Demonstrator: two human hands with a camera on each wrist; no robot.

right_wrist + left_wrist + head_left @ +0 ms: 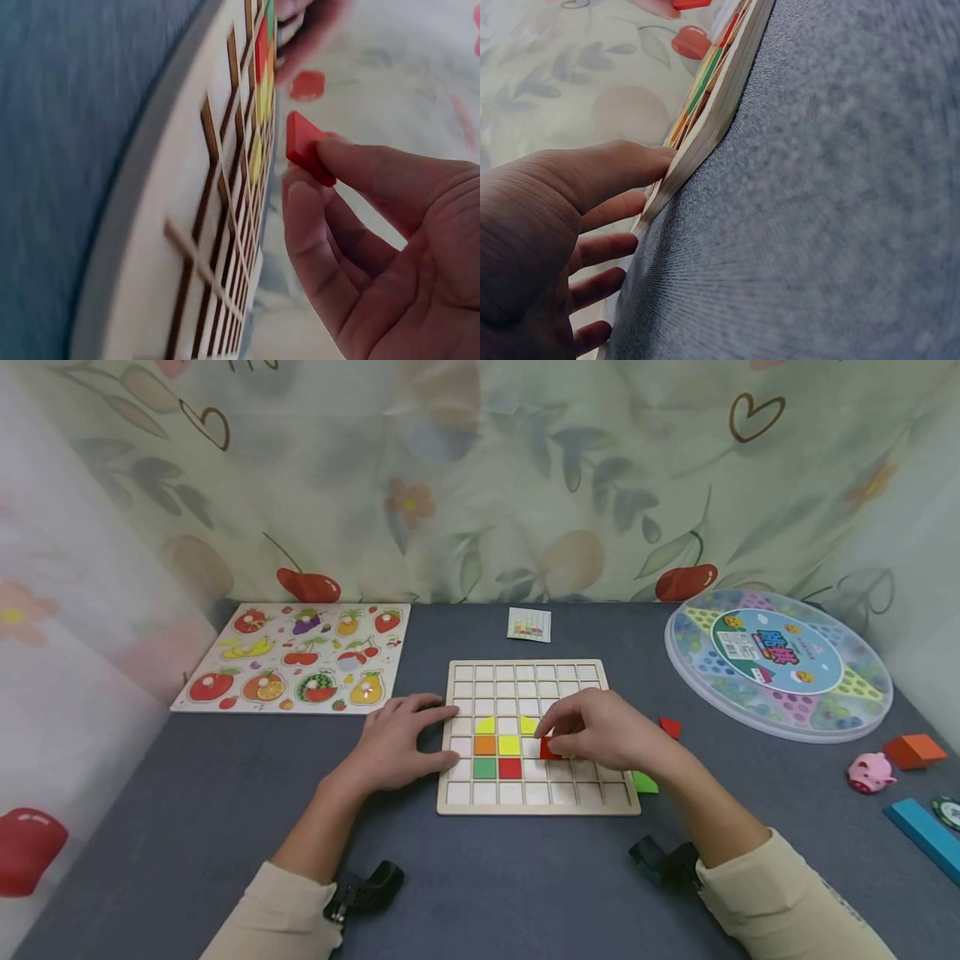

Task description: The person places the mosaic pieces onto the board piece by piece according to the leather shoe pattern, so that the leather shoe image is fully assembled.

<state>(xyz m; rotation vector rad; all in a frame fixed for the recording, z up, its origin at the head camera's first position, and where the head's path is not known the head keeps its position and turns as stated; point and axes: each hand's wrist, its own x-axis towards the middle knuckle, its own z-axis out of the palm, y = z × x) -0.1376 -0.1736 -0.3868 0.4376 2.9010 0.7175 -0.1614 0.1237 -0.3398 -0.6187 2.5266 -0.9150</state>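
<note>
A wooden grid board (540, 810) lies on the dark tabletop in the middle of the head view. Flat tiles fill some cells: a green square (484, 768), a red square (510, 768), an orange square (484, 745), a yellow square (509, 745) and two yellow rounded pieces. Spread fingers of my left hand (397, 743) touch the board's left edge, the thumb on its rim in the left wrist view. My right hand (611, 731) pinches a red tile (304, 146) between thumb and fingers, just over the board, right of the yellow square.
Behind the board lies a small pattern card (529, 624). A fruit puzzle board (352, 664) is at left, a round clear-rimmed case (780, 664) at right. Red (671, 727) and green (645, 782) pieces lie beside the right forearm. A pink pig (870, 773) and blocks sit far right.
</note>
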